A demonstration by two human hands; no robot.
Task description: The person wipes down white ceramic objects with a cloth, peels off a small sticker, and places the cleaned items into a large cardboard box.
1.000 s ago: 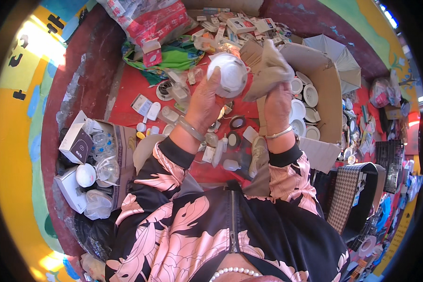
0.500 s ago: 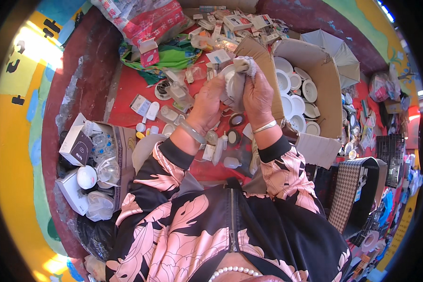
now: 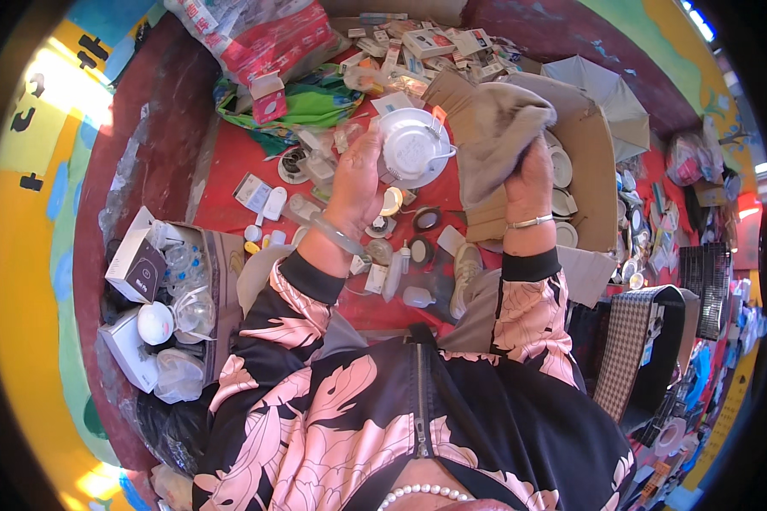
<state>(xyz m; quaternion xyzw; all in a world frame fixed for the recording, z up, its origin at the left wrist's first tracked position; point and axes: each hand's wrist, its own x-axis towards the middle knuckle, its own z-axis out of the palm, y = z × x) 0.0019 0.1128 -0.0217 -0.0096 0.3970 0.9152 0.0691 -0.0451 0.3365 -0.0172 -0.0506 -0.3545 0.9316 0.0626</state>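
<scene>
Held up by its rim in my left hand [image 3: 357, 180] is a round white recessed downlight [image 3: 409, 147]. Its back faces me, with a spring clip and an orange tip showing at the side. My right hand [image 3: 533, 180] is closed on a grey-brown cloth [image 3: 501, 123], which hangs apart from the downlight and in front of the box. Behind the cloth stands an open cardboard box [image 3: 590, 162] with several round white lights [image 3: 562, 166] in it, partly hidden by the cloth and my right hand.
Small packages [image 3: 435, 43] lie heaped at the far side, next to a red-and-white plastic bag [image 3: 260, 43] and a green cloth [image 3: 315, 102]. A carton [image 3: 226, 272] of wrapped items stands at the left. Small bottles and round parts lie on the red cloth [image 3: 239, 153]. A checked box [image 3: 626, 341] is at the right.
My hands have moved apart. The cloth has come off the downlight and swung right in my right hand, while the downlight stays in my left hand, its back now uncovered.
</scene>
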